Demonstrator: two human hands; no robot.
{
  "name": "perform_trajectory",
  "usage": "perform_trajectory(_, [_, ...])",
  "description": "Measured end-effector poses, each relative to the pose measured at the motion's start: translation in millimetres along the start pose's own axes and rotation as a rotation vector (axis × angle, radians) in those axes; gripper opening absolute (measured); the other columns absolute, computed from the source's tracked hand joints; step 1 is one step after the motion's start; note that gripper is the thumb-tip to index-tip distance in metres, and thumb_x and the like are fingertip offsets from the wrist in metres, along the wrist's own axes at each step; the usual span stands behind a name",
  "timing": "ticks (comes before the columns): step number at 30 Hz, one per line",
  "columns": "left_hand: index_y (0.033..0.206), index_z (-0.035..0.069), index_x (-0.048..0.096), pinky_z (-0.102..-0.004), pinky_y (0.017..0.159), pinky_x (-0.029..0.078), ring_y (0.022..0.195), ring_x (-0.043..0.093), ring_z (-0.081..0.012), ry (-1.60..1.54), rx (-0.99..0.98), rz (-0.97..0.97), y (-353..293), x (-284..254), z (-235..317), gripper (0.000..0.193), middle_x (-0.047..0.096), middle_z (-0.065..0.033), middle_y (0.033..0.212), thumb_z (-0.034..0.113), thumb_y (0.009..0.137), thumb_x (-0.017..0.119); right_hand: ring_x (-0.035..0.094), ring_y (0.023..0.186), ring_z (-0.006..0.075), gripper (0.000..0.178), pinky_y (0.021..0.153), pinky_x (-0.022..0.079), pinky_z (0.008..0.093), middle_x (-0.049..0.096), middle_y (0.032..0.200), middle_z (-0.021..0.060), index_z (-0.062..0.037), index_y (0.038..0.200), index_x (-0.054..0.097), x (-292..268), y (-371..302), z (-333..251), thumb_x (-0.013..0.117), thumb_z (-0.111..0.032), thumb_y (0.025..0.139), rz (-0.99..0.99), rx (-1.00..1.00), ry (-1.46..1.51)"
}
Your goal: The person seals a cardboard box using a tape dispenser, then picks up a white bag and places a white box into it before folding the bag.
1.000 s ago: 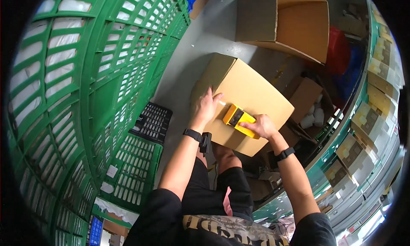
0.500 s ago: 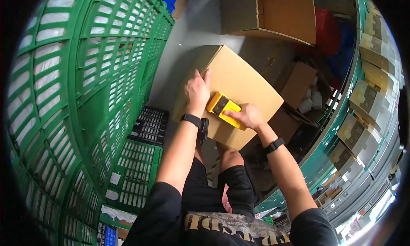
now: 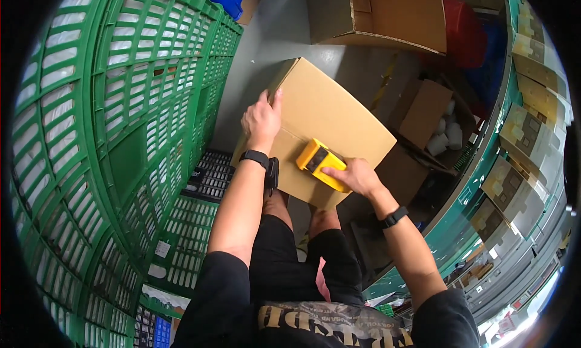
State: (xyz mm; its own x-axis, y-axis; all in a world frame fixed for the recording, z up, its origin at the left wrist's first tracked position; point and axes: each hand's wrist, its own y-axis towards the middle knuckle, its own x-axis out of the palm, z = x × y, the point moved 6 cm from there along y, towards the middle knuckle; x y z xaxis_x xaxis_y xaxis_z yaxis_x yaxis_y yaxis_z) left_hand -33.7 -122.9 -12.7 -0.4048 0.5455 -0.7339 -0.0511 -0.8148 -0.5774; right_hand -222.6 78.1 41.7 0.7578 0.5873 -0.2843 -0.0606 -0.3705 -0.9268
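A closed brown cardboard box is held tilted in front of my legs, its broad side facing up. My left hand grips its left edge, thumb on the broad face and the other fingers partly hidden along the edge. In my right hand is a yellow tape dispenser with a dark middle, lying over the lower right part of the box. Whether tape runs from it onto the cardboard I cannot make out.
Tall stacks of green slatted crates line the left. Beyond the box stands a large open carton. At the right, a smaller carton holds white rolls, beside a green-edged bench carrying several printed boxes.
The box and my left hand have shifted slightly to the left. My right hand and the tape dispenser have moved a little down relative to the box's top corner.
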Motion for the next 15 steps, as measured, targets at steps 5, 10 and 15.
perform_trajectory(5, [0.130,0.018,0.059,-0.0537,0.089,0.049,0.102,0.063,-0.0451,0.045,-0.020,0.000,3,1,-3,0.057,0.068,-0.0243,0.106,0.060,0.098,0.038,0.070,0.075,0.0354,0.072,0.071,0.054,0.0413,0.068,0.077,0.0237,0.0059,0.097,0.069,-5,-39,55,0.067,-0.064,0.080,0.054,0.007,-0.016])
perform_trajectory(10, [0.131,0.020,0.059,-0.0534,0.089,0.049,0.103,0.063,-0.0445,0.056,0.009,0.018,7,8,1,0.057,0.068,-0.0236,0.107,0.060,0.098,0.037,0.070,0.075,0.0363,0.071,0.071,0.054,0.0417,0.068,0.076,0.0245,0.0065,0.096,0.069,-7,-74,110,0.068,-0.063,0.079,0.108,0.065,0.022])
perform_trajectory(15, [0.125,0.019,0.064,-0.0532,0.088,0.049,0.102,0.063,-0.0442,0.078,0.079,0.021,19,0,2,0.057,0.068,-0.0220,0.106,0.061,0.098,0.035,0.070,0.074,0.0365,0.071,0.071,0.054,0.0416,0.067,0.075,0.0249,0.0076,0.094,0.069,15,-82,135,0.068,-0.062,0.079,0.135,0.100,0.078])
